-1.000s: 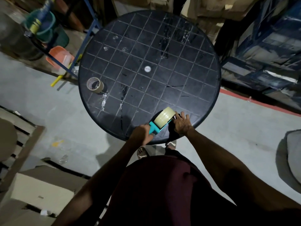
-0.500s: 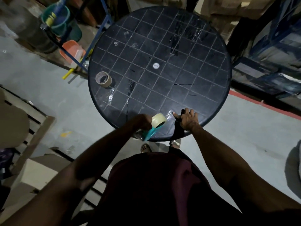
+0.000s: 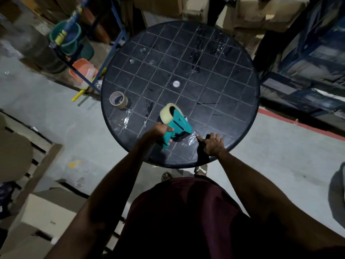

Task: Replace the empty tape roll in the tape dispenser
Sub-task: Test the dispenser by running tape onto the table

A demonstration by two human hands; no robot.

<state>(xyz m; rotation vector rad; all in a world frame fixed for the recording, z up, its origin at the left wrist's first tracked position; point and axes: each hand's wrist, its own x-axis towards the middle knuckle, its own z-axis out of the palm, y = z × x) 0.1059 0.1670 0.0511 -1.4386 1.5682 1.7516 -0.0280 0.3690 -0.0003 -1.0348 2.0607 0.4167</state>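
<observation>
Black plastic round table (image 3: 214, 101), grid-moulded top, took up the middle of the view; I used it as the work surface, so everything sat toward its near-left edge within reach. Shiny strips of old clear tape were stuck across it, likely from test pulls.

Teal tape dispenser (image 3: 179, 128) came next in size, held low over the near part of the table, its handle pointing near-left and its head pointing right and down at the surface. The new tape roll (image 3: 169, 114), pale and full, was already seated on its hub at the far end, so I judged the swap itself done and this a test of the feed.

My left hand (image 3: 161, 132) was clenched round the dispenser handle, angling the front roller toward the table to lay tape. My right hand (image 3: 212, 145) rested near the table's near edge, just right of the dispenser, fingers bent down against the surface; it seemed to pin the loose clear tape end (image 3: 192, 140) there so the pull had an anchor, but I could not tell if it pinched the film or only pressed it.

The empty tape roll (image 3: 119, 100), a bare brown core, lay flat at the left edge, well apart from the hands, set aside as finished.
</observation>
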